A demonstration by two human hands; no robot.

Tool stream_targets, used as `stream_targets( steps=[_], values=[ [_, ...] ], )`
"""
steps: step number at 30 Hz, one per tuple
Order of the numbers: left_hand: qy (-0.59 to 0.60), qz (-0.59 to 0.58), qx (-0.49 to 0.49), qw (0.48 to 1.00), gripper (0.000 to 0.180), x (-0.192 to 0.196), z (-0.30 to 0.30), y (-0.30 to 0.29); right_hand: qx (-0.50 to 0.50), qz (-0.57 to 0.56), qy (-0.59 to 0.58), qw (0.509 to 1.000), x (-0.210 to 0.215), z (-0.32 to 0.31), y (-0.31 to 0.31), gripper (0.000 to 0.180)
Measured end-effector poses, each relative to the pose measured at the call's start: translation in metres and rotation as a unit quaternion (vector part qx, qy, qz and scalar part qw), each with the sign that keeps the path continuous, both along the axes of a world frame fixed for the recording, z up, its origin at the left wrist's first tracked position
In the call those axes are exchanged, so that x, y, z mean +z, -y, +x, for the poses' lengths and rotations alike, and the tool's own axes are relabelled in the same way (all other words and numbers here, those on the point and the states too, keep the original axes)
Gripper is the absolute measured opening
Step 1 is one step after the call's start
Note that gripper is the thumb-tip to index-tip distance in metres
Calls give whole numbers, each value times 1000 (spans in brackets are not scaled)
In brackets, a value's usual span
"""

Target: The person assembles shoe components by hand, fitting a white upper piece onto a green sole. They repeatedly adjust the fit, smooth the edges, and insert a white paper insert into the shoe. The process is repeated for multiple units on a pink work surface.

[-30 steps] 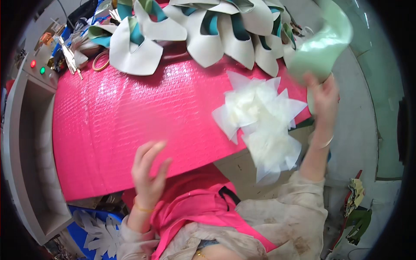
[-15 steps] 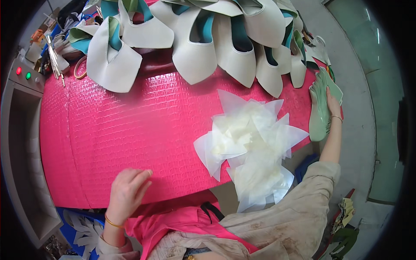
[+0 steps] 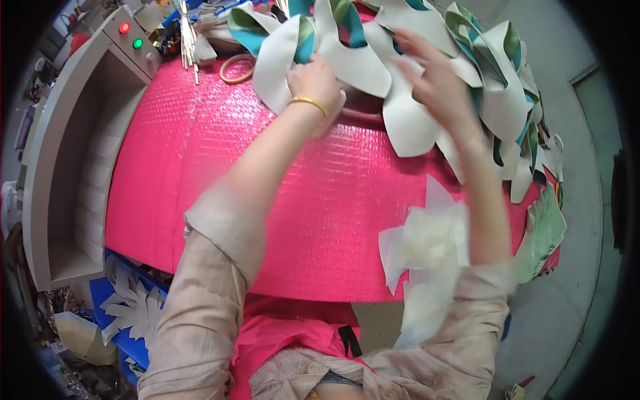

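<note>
Among a row of white shoe uppers (image 3: 363, 70) with teal and green linings, my left hand (image 3: 315, 87) is closed on the leftmost white shoe upper (image 3: 272, 75), its fingers at the lined opening. To the right, my right hand (image 3: 440, 87) reaches over the pile, blurred by motion, fingers apart and holding nothing I can see. Below my right forearm, a loose heap of translucent whitish pieces (image 3: 423, 243) lies at the table's near edge, partly hidden by the arm. A stack of pale green cut pieces (image 3: 543, 230) rests at the right edge.
The table has a shiny pink textured cover (image 3: 320, 227). On the left stands a grey machine housing (image 3: 50, 173) with red and green lights. A tape ring (image 3: 237, 69) lies beyond it. Below left, a blue bin (image 3: 130, 340) holds white scraps.
My right hand has left the green stack and swung over the shoe uppers. My left hand has moved forward from the near edge to the leftmost upper. The view has turned left.
</note>
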State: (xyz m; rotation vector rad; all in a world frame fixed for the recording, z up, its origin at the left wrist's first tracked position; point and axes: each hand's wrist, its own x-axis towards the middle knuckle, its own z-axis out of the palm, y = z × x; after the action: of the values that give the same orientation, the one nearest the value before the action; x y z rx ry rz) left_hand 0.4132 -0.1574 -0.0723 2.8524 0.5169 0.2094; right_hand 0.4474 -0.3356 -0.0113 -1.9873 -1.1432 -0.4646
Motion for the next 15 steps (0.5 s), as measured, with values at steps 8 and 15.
stream_targets(
  steps=[8, 15],
  values=[
    [170, -542, -61, 821, 43, 88, -61, -117, -319, -192, -33, 928, -90, 94, -97, 44],
    [161, -675, -127, 709, 39, 59, -92, -161, -27, 97, 197, 975, -32, 23, -146, 48]
  ],
)
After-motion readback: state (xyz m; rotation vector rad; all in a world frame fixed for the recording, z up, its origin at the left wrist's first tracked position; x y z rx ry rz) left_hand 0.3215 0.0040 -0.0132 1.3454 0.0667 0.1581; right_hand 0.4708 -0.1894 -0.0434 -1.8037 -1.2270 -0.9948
